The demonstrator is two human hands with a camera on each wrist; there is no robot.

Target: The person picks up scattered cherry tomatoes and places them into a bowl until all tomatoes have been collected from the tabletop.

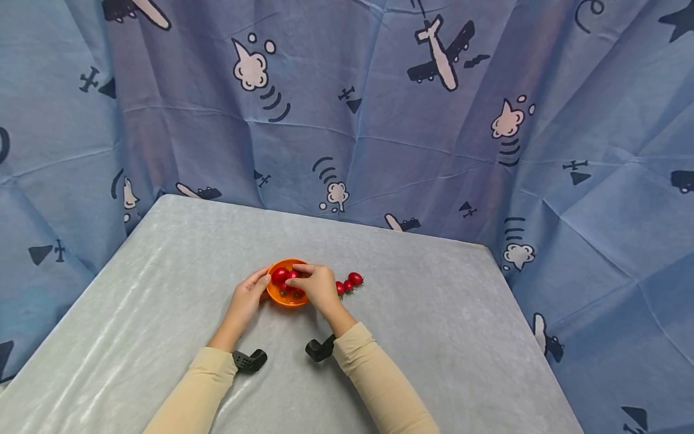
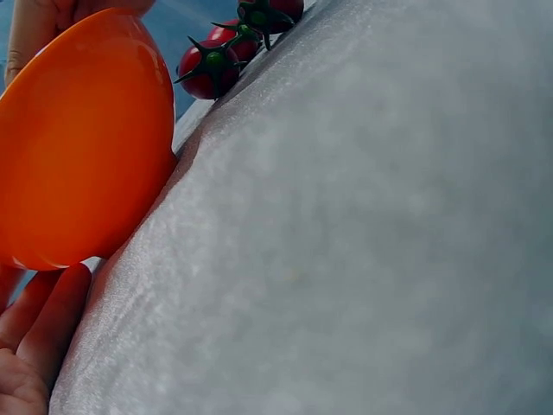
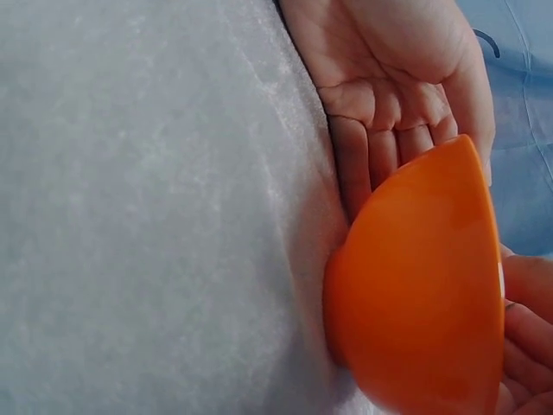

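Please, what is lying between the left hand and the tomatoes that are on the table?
In the head view, the orange bowl with some tomatoes inside lies between the left hand and the table tomatoes. The right hand reaches over the bowl there.

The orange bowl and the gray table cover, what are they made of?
The orange bowl looks like smooth plastic: even colour, thin rim, a soft sheen. The gray table cover looks like soft fabric, maybe velvety: it has a fine, mottled nap and faint shiny streaks. Neither is certain from looks alone.
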